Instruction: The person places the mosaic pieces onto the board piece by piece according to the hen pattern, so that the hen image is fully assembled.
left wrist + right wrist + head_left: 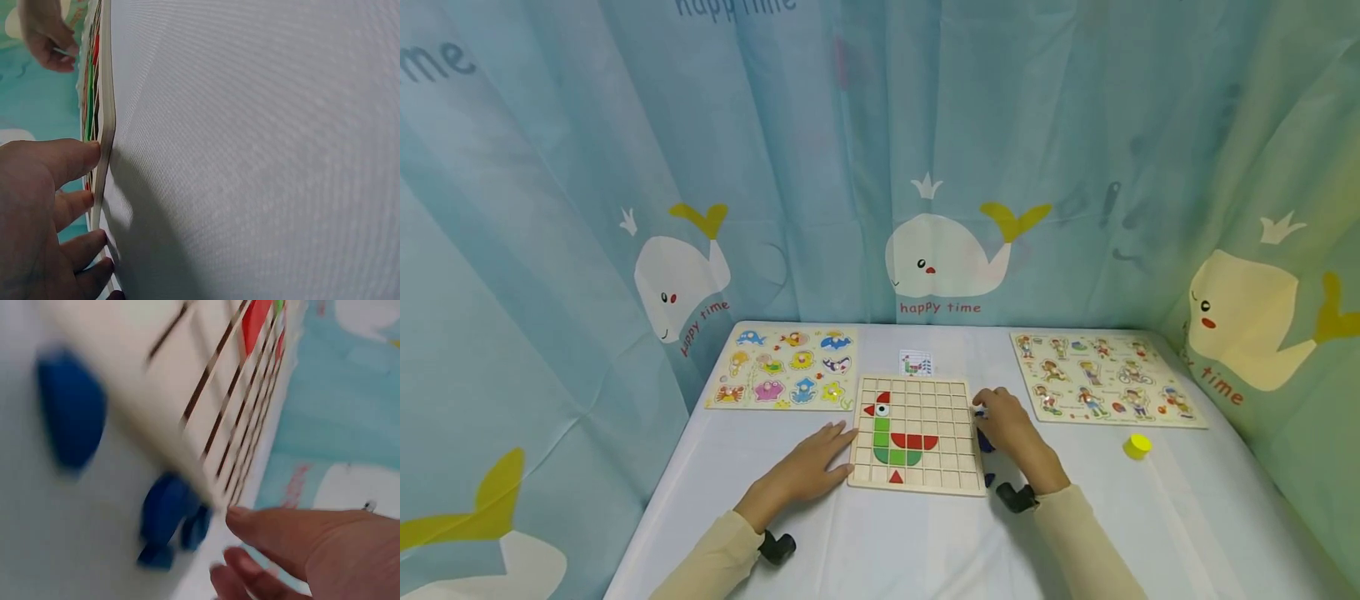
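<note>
A wooden grid board (951,479) lies flat on the table with red and green pieces set in its squares, forming a bird shape with a round eye piece (882,410). My left hand (808,462) rests at the board's left edge, its thumb and fingertips against the side in the left wrist view. Off the board's far right side, my right hand (1011,429) has its fingers loosely bent, and nothing shows between thumb and fingers in the right wrist view. Several dark blue pieces (72,412) lie along that right edge, partly covered by the hand in the head view.
A small picture card (916,362) lies behind the board. An animal puzzle board (782,383) stands back left, and a puzzle board with figures (1067,371) back right. A yellow round piece (1137,447) sits at right. A whale-print curtain (820,167) hangs behind the table.
</note>
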### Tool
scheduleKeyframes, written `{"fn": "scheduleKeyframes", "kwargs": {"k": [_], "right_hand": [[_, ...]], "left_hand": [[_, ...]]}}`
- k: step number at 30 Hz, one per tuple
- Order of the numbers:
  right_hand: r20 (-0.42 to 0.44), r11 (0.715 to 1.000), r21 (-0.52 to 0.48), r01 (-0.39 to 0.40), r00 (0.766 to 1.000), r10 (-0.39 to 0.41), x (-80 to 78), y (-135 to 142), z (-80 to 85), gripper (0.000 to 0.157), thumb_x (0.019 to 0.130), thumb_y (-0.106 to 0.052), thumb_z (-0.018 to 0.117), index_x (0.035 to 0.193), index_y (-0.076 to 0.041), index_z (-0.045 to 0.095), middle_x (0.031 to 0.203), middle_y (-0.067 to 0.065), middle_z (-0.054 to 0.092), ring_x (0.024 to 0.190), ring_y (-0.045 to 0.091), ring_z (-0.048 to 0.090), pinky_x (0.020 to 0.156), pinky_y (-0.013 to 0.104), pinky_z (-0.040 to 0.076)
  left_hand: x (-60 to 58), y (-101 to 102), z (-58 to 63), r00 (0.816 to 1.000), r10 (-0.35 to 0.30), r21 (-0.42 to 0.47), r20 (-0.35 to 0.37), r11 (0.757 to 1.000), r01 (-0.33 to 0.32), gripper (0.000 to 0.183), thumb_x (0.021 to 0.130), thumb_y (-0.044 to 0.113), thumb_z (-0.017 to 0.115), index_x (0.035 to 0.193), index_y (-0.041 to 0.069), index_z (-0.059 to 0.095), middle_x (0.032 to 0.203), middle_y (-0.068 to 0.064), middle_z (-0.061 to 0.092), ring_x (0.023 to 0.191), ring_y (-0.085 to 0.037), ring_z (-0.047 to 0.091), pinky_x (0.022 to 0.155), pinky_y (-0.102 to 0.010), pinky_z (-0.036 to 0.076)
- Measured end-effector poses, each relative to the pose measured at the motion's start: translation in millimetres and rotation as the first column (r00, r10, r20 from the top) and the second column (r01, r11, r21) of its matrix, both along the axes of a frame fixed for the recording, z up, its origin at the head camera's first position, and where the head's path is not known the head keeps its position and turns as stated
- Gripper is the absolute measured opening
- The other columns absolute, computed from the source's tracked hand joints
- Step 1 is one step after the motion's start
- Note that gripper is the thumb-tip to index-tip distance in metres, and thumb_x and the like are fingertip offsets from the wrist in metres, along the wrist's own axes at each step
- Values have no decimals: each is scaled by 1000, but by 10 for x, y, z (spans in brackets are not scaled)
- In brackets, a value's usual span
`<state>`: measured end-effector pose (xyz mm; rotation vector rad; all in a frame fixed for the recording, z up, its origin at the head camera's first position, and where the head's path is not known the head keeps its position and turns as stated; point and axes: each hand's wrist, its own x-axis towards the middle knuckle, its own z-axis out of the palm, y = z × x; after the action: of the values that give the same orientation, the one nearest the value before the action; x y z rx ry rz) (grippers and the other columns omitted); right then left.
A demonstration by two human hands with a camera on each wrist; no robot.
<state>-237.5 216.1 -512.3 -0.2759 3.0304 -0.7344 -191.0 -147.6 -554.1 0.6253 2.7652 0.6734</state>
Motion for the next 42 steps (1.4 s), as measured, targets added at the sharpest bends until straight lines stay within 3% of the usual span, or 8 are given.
{"fn": "scheduleKeyframes", "kwargs": {"k": [5,13,17,23,25,29,33,42], "right_hand": [[143,999,-41,-8,990,14,-146,161,-96,19,99,-1,69,117,3,67,109,19,62,94,27,63,80,45,58],[132,1000,-29,11,991,-7,-283,190,-197,10,100,-5,70,106,2,66,98,16,63,83,23,61,72,39,56],[129,997,7,78,989,-78,-305,223,-210,16,104,-12,67,104,4,63,91,14,62,77,23,60,65,36,54],[183,978,4,207,962,-204,-290,269,-129,28,107,-23,62,100,4,64,84,13,65,74,24,60,62,36,51],[176,981,-2,195,965,-192,-304,297,-93,27,106,-21,61,104,5,64,89,16,66,76,27,60,64,38,51],[149,996,-12,87,985,-84,-358,373,-40,21,100,-10,67,114,5,65,104,24,64,88,33,62,76,47,55],[162,1000,-8,-4,987,5,-401,437,-66,22,93,-3,72,114,2,68,105,22,66,92,33,62,82,50,55],[182,998,-50,41,983,-32,-402,441,-124,24,97,-9,72,115,4,65,105,22,69,93,33,66,82,51,57]], "left_hand": [[-9,-2,-7,1000,-1,-7,-5,1000,1,64,107,42,58,165,22,40,173,-9,31,161,-35,26,128,-57,29],[-11,10,-6,1000,1,-1,1,1000,-1,64,106,41,59,164,21,41,173,-9,32,160,-35,27,128,-57,30],[-9,6,-17,1000,-1,-1,-1,1000,1,63,107,40,59,164,21,41,173,-9,32,160,-35,27,128,-57,29],[-9,-2,-18,1000,-7,-1,-8,1000,7,63,107,40,59,164,20,41,172,-9,32,160,-35,28,128,-57,30],[-12,-5,-18,1000,-7,-4,-11,1000,7,63,107,40,59,164,20,41,172,-9,33,160,-35,28,128,-57,30],[-15,-11,-14,1000,-3,-12,-8,1000,3,64,107,41,59,164,21,40,173,-8,32,160,-34,27,129,-56,29],[-11,-13,-7,1000,-14,-6,-11,1000,14,63,107,39,59,164,19,41,172,-10,33,160,-36,28,128,-57,30],[-24,-7,-11,1000,-7,-10,-6,1000,7,63,107,41,59,164,20,41,173,-9,32,161,-34,27,129,-56,29]]}}
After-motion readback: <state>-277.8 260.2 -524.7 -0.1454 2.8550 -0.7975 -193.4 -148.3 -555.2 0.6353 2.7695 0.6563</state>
